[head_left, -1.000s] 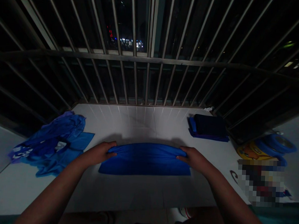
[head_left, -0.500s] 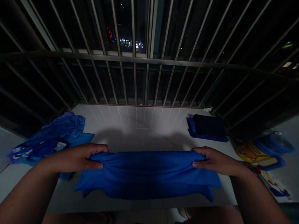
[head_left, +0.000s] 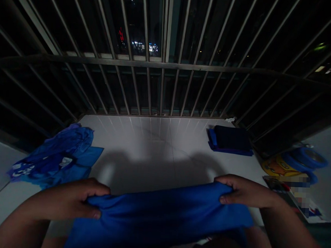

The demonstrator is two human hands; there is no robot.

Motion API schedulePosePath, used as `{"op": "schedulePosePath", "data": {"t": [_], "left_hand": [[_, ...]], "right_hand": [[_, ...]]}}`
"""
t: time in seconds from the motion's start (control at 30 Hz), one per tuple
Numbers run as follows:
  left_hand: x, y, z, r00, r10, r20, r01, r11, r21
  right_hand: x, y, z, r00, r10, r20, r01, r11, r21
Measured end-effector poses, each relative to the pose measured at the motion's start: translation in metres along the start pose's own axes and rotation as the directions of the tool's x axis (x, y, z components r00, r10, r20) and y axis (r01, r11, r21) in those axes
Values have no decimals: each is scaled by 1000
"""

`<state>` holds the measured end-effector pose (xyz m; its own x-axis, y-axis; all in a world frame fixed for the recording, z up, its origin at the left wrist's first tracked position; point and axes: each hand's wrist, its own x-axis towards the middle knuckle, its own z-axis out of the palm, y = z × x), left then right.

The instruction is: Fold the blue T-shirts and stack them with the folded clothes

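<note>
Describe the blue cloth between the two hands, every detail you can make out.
The blue cloth is plain, with no print showing, and looks soft and thin. The left hand and right hand pinch it near either end of its upper edge, thumbs toward the wearer. It droops between them, its right end higher in the picture, with creases gathered at the grips. Part of its bottom runs out of the picture; whether it touches the white ledge cannot be told.
</note>
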<state>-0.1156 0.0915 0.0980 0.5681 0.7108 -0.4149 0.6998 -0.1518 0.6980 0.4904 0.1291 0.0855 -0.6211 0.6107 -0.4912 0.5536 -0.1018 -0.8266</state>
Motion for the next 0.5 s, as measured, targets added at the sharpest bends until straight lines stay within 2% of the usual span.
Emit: {"op": "schedulePosePath", "data": {"t": [0.07,0.1,0.13,0.2,0.3,0.4,0.5], "left_hand": [[31,-6,-7,991,-32,130,43,996,-80],[50,-12,-8,987,-37,153,53,994,-97],[69,-20,-9,991,-39,125,50,995,-86],[106,-41,-8,999,-41,-4,41,999,-8],[148,-71,-5,984,-30,-173,48,994,100],[170,-89,-6,958,1,-285,42,989,144],[173,-93,-10,916,32,-400,33,988,154]], "right_hand": [[27,12,-6,1000,-3,-30,3,1000,-17],[43,19,-9,998,-11,-60,7,999,-54],[60,27,-11,994,-22,-105,11,994,-108],[92,41,-16,973,-60,-223,3,968,-250],[129,58,-22,926,-112,-361,-66,893,-445],[146,66,-28,899,-136,-416,-120,839,-531],[147,69,-32,874,-166,-456,-132,823,-552]]}}
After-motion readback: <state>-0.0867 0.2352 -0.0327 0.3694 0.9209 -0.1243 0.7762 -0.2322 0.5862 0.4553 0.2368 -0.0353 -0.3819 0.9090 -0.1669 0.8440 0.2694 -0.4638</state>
